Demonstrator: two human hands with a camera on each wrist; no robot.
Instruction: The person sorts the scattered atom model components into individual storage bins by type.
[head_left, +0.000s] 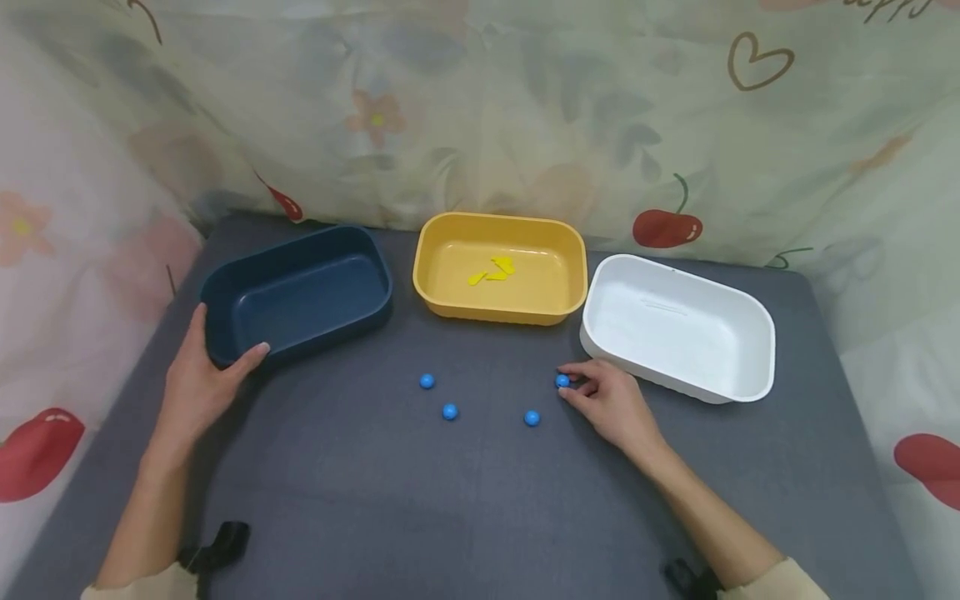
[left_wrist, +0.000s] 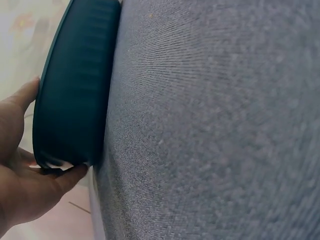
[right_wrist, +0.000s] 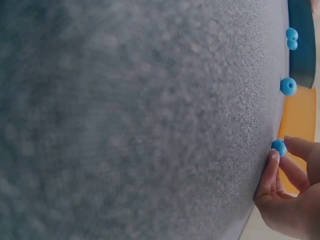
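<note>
At the near left corner of the dark blue plastic bin [head_left: 330, 329], my left hand [head_left: 201, 379] grips the wall, thumb at the front rim and fingers along the left side. The left wrist view shows that hand [left_wrist: 30, 192] round the bin's end [left_wrist: 75, 85]. In front of the white bin, my right hand [head_left: 611, 404] pinches a blue bead [head_left: 562, 381] between thumb and fingertips, low at the tabletop. In the right wrist view the bead [right_wrist: 279, 147] sits between the fingertips. Three more blue beads lie on the grey cloth: one bead [head_left: 532, 418] nearby, another bead [head_left: 450, 412] and a third bead [head_left: 427, 381] farther left.
A yellow bin [head_left: 498, 315] with several small flat yellow pieces [head_left: 497, 272] inside stands at the back middle. The white bin [head_left: 660, 371] is at the back right, close beside it. A patterned curtain [head_left: 480, 108] hangs behind the grey-covered table [head_left: 420, 517].
</note>
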